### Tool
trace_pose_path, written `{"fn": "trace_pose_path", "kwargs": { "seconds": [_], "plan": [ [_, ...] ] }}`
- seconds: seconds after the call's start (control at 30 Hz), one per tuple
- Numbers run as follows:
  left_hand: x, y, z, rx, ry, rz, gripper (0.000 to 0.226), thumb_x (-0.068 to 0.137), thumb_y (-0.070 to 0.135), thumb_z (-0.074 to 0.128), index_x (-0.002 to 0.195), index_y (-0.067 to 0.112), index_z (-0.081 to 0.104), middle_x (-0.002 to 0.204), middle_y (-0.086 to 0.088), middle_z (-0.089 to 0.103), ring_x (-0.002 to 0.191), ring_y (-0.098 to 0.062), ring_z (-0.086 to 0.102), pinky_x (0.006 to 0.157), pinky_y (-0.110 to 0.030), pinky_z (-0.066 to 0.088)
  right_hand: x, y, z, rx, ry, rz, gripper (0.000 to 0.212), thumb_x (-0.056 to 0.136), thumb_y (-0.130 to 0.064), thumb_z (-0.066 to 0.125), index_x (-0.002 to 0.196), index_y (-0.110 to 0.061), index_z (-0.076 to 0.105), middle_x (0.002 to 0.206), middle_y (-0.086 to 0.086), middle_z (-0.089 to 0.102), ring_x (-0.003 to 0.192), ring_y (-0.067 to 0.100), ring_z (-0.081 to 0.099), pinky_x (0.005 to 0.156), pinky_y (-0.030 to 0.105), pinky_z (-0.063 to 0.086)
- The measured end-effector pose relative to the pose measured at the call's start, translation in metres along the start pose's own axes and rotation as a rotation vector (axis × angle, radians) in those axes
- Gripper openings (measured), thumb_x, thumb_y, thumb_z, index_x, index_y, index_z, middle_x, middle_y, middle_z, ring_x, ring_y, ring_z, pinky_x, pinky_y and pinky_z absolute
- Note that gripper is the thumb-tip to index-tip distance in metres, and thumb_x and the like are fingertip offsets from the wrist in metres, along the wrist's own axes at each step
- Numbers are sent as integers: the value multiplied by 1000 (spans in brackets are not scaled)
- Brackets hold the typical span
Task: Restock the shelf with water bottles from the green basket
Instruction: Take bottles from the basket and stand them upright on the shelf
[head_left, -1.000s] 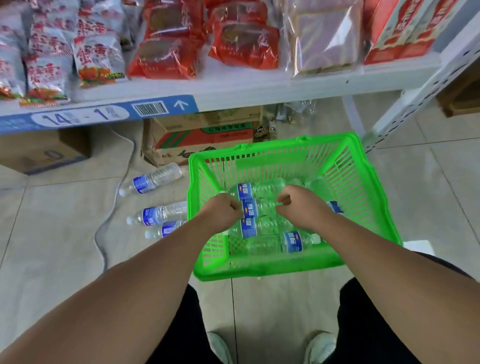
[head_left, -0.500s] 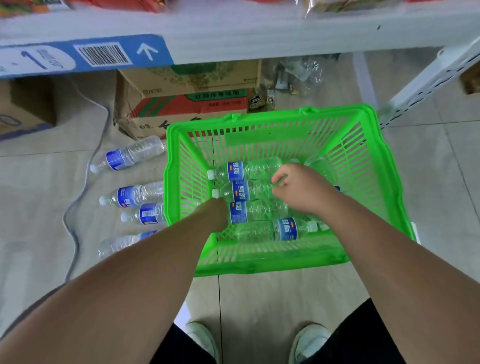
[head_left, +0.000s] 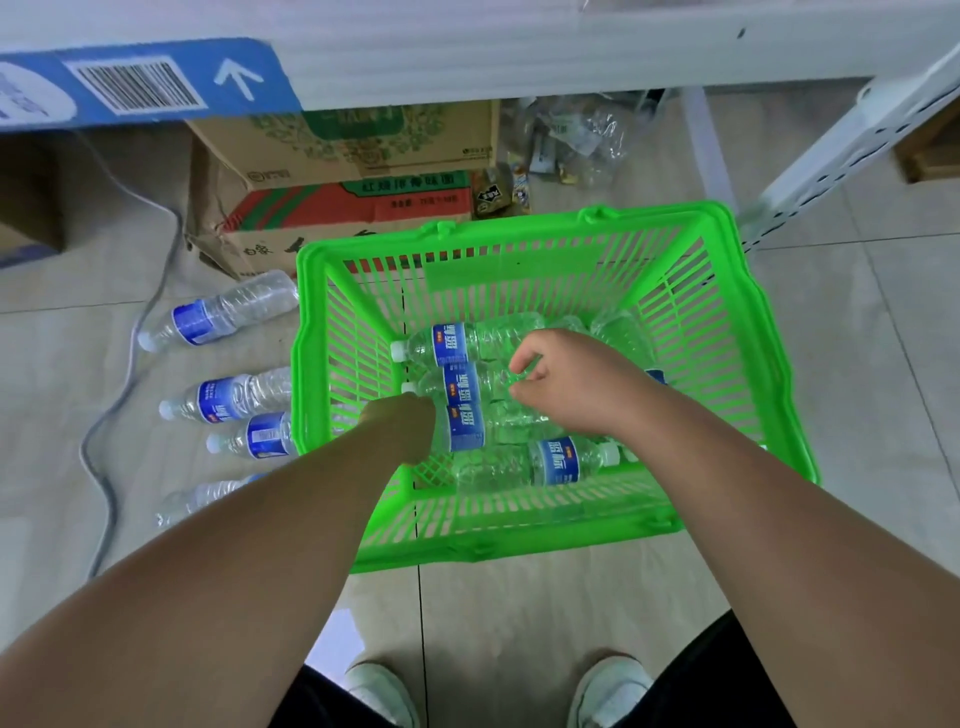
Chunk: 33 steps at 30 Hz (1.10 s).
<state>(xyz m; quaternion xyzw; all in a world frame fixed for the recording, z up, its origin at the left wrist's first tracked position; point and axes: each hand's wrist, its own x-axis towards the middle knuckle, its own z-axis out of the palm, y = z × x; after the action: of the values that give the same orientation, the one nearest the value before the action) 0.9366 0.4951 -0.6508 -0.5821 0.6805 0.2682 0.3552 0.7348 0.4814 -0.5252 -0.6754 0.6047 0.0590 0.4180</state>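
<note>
The green basket (head_left: 769, 338) stands on the floor tiles below the white shelf (head_left: 519, 52). Several clear water bottles with blue labels lie in it, stacked side by side. My left hand (head_left: 402, 428) reaches into the basket's left side and closes over the cap end of the third water bottle (head_left: 465, 426); its fingers are hidden. My right hand (head_left: 566, 384) hovers over the second bottle (head_left: 462, 387) with loosely curled fingers, thumb and forefinger slightly apart. A further bottle (head_left: 556, 465) lies nearest me.
Several more bottles (head_left: 223, 314) lie on the floor left of the basket, beside a grey cable (head_left: 119, 395). Cardboard boxes (head_left: 337, 208) sit under the shelf behind it. A white shelf upright (head_left: 831, 150) slants at the right. My shoes (head_left: 384, 696) are at the bottom.
My view has dropped toward the floor and closer to the basket. Both hands have gone down from above the basket to the bottles; the left now covers a bottle's cap end.
</note>
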Motion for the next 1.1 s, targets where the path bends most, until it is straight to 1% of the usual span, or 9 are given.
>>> {"fn": "trace_pose_path", "kwargs": {
  "seconds": [0.13, 0.23, 0.3, 0.5, 0.6, 0.73, 0.87, 1.03, 1.1],
  "plan": [
    [-14, -9, -31, -149, 31, 110, 49, 84, 42, 77, 123, 14, 63, 111, -1, 66, 105, -24, 64, 80, -32, 49, 6, 0, -2, 1, -1, 9, 30, 95, -24, 62, 124, -26, 62, 125, 0, 65, 80, 14, 67, 78, 36, 56],
    [-24, -9, -50, -302, 118, 186, 40, 90, 51, 67, 80, 13, 61, 71, -1, 52, 76, -25, 55, 63, -31, 37, 12, -3, -3, 7, 15, 21, 31, 93, -19, 61, 122, -28, 63, 121, 0, 66, 74, 15, 67, 70, 33, 55],
    [-29, -8, -53, -274, 181, 174, 47, 93, 56, 60, 69, 17, 49, 68, -4, 50, 70, -26, 54, 61, -32, 37, 14, -4, -4, 9, 17, 18, 32, 92, -16, 60, 122, -27, 63, 123, 1, 65, 74, 15, 67, 65, 31, 52],
    [-57, 1, -55, -413, 304, 222, 43, 97, 46, 57, 118, 9, 52, 109, -14, 63, 96, -32, 60, 80, -39, 50, 11, -5, -8, 16, 6, 17, 38, 91, -13, 62, 128, -26, 61, 119, 0, 64, 77, 16, 66, 63, 30, 49],
    [-85, -14, -85, -418, 396, 304, 32, 95, 42, 61, 114, 18, 53, 101, -3, 59, 93, -26, 57, 73, -33, 40, 7, -2, -12, -10, -155, 15, 67, 86, -24, 78, 145, -25, 45, 136, 2, 58, 104, 19, 62, 85, 34, 50],
    [-136, -45, -139, -345, 447, 412, 25, 94, 38, 66, 115, 27, 59, 91, 14, 54, 88, -14, 51, 74, -28, 34, 0, -4, -11, -27, -261, -43, 112, 74, -43, 87, 157, -33, 13, 162, 7, 33, 138, 27, 47, 113, 44, 40],
    [-192, -56, -196, -247, 494, 516, 17, 92, 33, 69, 106, 35, 59, 93, 19, 55, 89, -10, 52, 78, -27, 39, -19, -20, -10, 95, -173, -139, 104, 75, -45, 85, 155, -32, 19, 162, 1, 35, 139, 21, 47, 112, 44, 42],
    [-249, -58, -252, -183, 566, 604, 23, 93, 30, 68, 115, 33, 64, 98, 23, 54, 86, -4, 54, 82, -27, 42, -46, -47, -30, 332, -16, -221, 87, 76, -42, 86, 146, -33, 35, 143, -12, 48, 131, 7, 48, 102, 30, 43],
    [-267, -60, -267, -217, 598, 636, 22, 94, 30, 68, 114, 35, 64, 101, 27, 55, 89, 5, 53, 82, -24, 42, -55, -58, -43, 355, 58, -249, 74, 77, -39, 86, 138, -33, 45, 124, -20, 58, 115, -1, 56, 90, 15, 42]
  ]
}}
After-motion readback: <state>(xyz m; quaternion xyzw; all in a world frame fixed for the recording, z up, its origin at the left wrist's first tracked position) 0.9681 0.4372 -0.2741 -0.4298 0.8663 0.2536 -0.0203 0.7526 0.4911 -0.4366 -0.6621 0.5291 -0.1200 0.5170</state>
